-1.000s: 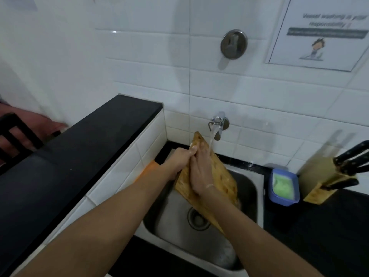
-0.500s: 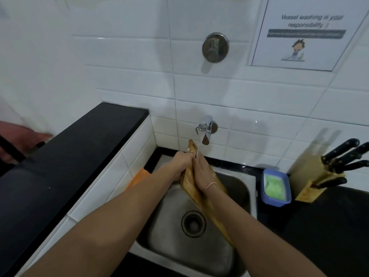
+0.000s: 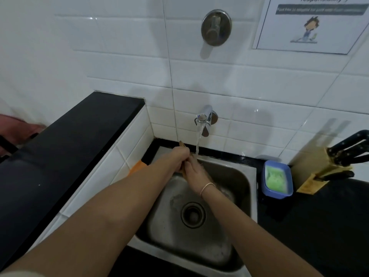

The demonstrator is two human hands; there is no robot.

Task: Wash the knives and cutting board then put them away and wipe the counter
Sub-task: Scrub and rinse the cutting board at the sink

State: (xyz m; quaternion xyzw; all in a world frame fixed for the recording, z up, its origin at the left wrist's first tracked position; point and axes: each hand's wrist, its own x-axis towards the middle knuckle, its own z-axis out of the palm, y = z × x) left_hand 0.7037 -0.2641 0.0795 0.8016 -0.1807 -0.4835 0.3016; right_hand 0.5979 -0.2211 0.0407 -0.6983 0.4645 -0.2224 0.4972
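White wall tiles and a black counter (image 3: 319, 226) frame a steel sink (image 3: 242, 177) where a person rinses a wooden cutting board (image 3: 182, 144) under a running tap (image 3: 203, 118). Held on edge over the basin, the board shows only as a thin sliver, its top corner poking up just left of the water stream. The left hand (image 3: 177, 156) curls around the board's upper edge and grips it; the right hand (image 3: 196, 173) lies against the board's far face with fingers fairly straight, apparently rubbing it, though most of the board is hidden behind both hands.

To the right, a blue tub (image 3: 278, 179) of green dish soap sits on the counter beside the sink, and next to it a wooden knife block (image 3: 317, 172) holds several black-handled knives (image 3: 351, 150). That suggests the knives are already washed and stowed, though the view cannot confirm it.

Judging by the scene, the board's wash is in its rinse stage. Putting the board away and wiping the counter appear still to come. Something orange (image 3: 137, 166) at the sink's left edge may be a cloth; it is too hidden to tell.
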